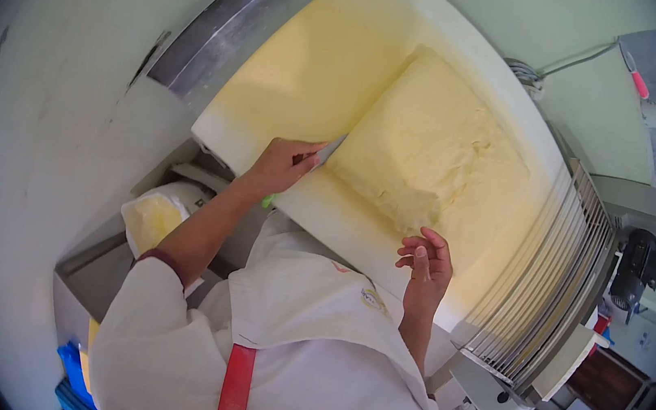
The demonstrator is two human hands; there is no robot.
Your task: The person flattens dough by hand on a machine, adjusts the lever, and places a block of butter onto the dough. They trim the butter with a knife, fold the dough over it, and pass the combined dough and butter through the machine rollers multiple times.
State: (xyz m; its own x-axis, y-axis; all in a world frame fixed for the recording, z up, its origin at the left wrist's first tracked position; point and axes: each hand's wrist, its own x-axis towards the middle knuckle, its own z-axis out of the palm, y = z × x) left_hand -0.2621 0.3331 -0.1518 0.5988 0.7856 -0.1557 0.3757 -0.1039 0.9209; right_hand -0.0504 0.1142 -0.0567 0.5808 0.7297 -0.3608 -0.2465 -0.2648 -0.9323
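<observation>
A thick slab of pale yellow dough (427, 135) lies on the white board (313, 56), smooth on its left part and rough and torn toward the right and the near edge. My left hand (279, 170) is closed around a knife (330, 151), its grey blade lying along the slab's near left edge. A bit of green shows by the wrist, perhaps the handle's end. My right hand (427, 268) is held over the board's near edge, just below the slab's ragged corner. Its fingers are loosely bent and apart, with nothing visible in them.
A wire guard (556, 282) of a machine stands at the board's right end, with a black motor (635, 269) behind it. A metal ledge (228, 21) runs along the left. Below left is a plastic-lined container (154, 220). A pink-handled tool (639, 83) hangs at the upper right.
</observation>
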